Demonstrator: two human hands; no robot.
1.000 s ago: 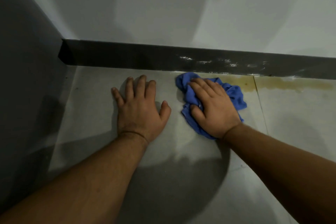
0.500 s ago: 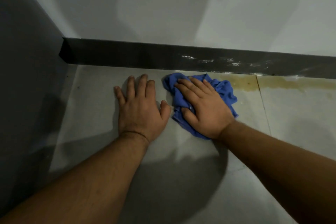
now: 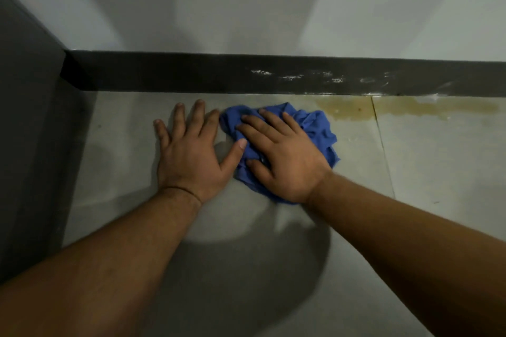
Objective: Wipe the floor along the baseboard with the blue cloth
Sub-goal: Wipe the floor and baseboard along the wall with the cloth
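An indoor room corner, likely in a home or similar building: pale grey floor tiles (image 3: 438, 161) meet a plain light wall (image 3: 246, 3) above a dark baseboard (image 3: 191, 74), a dark panel (image 3: 24, 117) closes the left side, and a yellowish stain (image 3: 405, 108) marks the floor.

Only one view, head cam, looking fwd and steeply down from above the person's forearms. It's facing the dark baseboard (image 3: 191, 74) and pale wall (image 3: 246, 3), sitting close to the floor (image 3: 438, 159). Wide lens is bending the edges; a dark panel (image 3: 24, 117) is filling the frame's left side.
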